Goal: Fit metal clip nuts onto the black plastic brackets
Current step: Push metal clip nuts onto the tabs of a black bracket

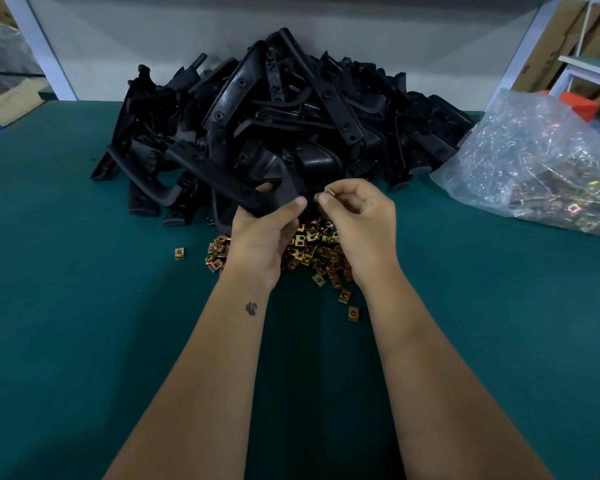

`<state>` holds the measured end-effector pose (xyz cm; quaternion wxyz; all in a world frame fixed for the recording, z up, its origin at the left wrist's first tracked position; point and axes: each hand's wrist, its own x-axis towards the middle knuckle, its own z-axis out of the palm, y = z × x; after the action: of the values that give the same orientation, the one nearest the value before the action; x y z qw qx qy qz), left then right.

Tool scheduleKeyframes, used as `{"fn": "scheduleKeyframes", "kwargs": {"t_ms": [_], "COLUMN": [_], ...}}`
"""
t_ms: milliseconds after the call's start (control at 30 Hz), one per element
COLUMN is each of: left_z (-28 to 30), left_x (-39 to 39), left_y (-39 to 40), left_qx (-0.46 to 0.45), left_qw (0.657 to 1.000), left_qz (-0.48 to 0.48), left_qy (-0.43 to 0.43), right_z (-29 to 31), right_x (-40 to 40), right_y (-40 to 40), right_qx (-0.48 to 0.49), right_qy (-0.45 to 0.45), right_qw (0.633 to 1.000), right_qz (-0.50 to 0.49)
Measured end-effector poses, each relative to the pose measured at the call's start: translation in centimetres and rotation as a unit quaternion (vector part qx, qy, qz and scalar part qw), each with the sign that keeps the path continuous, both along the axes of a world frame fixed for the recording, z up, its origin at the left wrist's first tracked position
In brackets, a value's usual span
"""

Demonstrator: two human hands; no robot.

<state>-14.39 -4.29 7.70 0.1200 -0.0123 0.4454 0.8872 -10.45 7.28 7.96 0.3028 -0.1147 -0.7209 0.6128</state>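
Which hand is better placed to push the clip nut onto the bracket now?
Probably the right hand: it already pinches a clip nut beside the bracket, which the left hand grips steady.

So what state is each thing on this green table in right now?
Left hand: grips one black plastic bracket.
Right hand: pinches a small metal clip nut at the bracket's end.
Heap of black brackets: piled loosely.
Loose brass-coloured clip nuts: scattered.
Clear plastic bag: slumped, holding nuts.
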Motion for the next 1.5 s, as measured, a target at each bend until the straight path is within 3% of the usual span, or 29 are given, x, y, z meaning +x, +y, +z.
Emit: {"fn": "scheduleKeyframes", "kwargs": {"t_ms": [267, 533, 800, 1167, 1500], "left_z": [-0.1, -0.1, -0.1, 0.3, 0.5], "left_x": [-0.2, -0.3, -0.4, 0.2, 0.4], "left_y": [0.0, -0.2, -0.6, -0.3, -0.3], "left_qx": [-0.001, -0.073, -0.05, -0.043, -0.05], "left_qw": [0.999, 0.997, 0.998, 0.998, 0.998], "left_qz": [0.016, 0.003, 0.033, -0.03, -0.041], "left_qy": [-0.029, 0.014, 0.02, 0.033, 0.021], "right_z": [0.1, 0.2, 0.2, 0.9, 1.3], "right_x": [0.1, 0.1, 0.1, 0.4, 0.6], "right_y": [-0.6, -0.4, -0.3, 0.1, 0.0], "right_qx": [0.007, -0.028, -0.019, -0.229, -0.257], "right_qy": [0.015, 0.015, 0.009, 0.022, 0.026], "right_qw": [1.0, 0.999, 0.999, 0.972, 0.963], "right_qz": [0.021, 0.026, -0.033, 0.055, 0.076]}}
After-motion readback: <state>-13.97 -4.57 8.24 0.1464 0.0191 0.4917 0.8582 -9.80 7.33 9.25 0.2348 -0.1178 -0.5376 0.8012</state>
